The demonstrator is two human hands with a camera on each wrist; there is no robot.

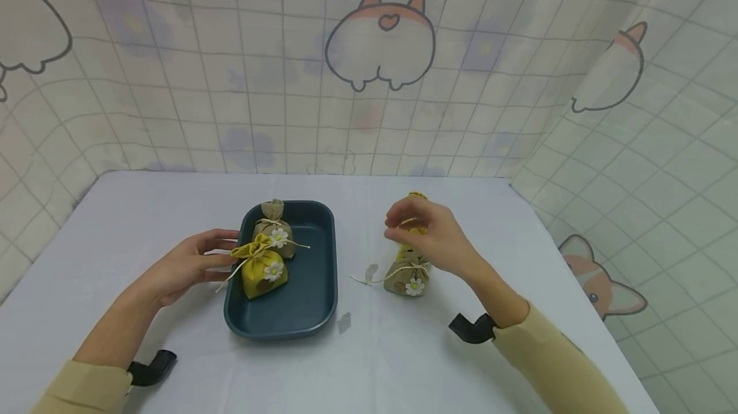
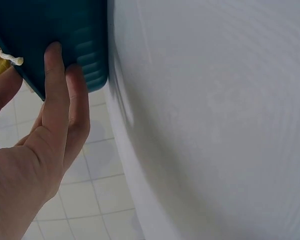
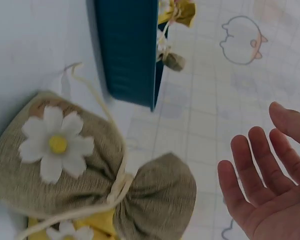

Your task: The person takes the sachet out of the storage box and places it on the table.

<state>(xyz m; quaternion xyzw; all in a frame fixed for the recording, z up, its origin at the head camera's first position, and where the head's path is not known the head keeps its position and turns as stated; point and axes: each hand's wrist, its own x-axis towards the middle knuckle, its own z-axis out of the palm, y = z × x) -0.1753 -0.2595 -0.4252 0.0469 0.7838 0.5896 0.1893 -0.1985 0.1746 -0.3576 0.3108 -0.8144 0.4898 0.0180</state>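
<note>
Head camera: faces forward and down onto table (image 1: 398, 356). Wrist cameras: low, close, facing across it; both include tray (image 1: 311, 292).

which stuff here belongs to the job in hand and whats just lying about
Job, it seems:
teal tray, left hand at its side
yellow pouch and beige pouch inside
second beige pouch, near right hand
second yellow pouch, partly hidden

Just surroundings:
white tablecloth
patterned backdrop

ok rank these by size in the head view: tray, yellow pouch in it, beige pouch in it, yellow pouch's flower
1. Tray
2. Yellow pouch and beige pouch: too alike to rank, beige partly hidden
3. White flower
</note>
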